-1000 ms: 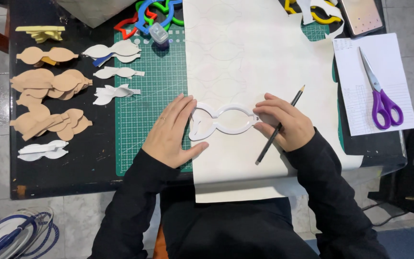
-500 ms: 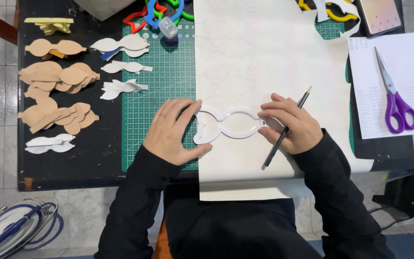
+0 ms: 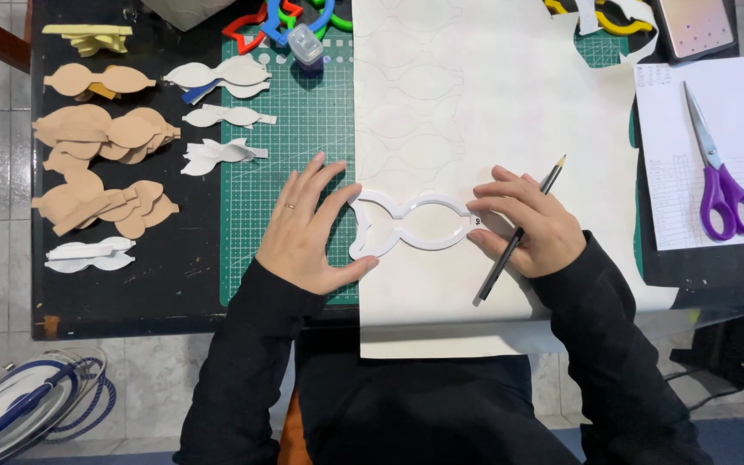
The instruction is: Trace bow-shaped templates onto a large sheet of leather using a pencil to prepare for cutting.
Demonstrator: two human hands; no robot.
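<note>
A white bow-shaped template (image 3: 411, 226) lies flat on a large white sheet (image 3: 492, 112) marked with faint traced outlines. My left hand (image 3: 307, 228) rests at the template's left end, thumb and fingers spread around it. At the right end, the fingertips of my right hand (image 3: 527, 226) press on the template. That hand also holds a black pencil (image 3: 520, 231), which points up and to the right, away from the template.
A green cutting mat (image 3: 290, 138) lies under the sheet on a black table (image 3: 131, 284). Tan and white cut-out shapes (image 3: 105, 138) are piled at left. Purple scissors (image 3: 721, 185) rest on lined paper at right. Coloured templates (image 3: 290, 17) and a small sharpener sit at the back.
The hands and template have kept their grip and pose; only the camera view has shifted slightly, so everything sits a little to the right in the picture.
</note>
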